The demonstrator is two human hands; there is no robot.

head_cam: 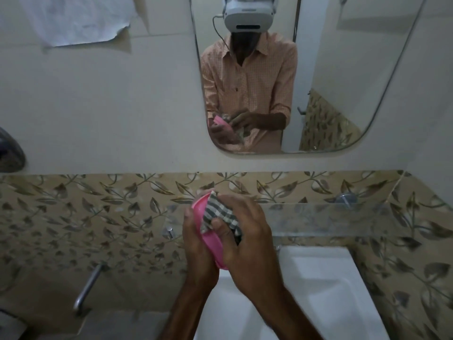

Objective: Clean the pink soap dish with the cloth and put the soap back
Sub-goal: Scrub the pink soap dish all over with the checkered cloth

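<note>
Over the white ceramic washbasin (326, 285) the left hand (198, 244) cradles the pink oval plastic soap dish (210, 244), fingers wrapped round its underside, tilted up on edge. The right hand (247, 231) has its fingers clenched on the grey-and-white checked cloth (218, 213), pressing it into the dish's hollow. Wiping looks mid-way; no soap in sight, so putting it back remains.

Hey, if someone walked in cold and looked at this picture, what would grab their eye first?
Probably the pink soap dish at centre, gripped by the left hand while the right hand presses a checked cloth into it, above the white sink. Next, the mirror higher up, which reflects the person in a headset and an orange checked shirt.
</note>
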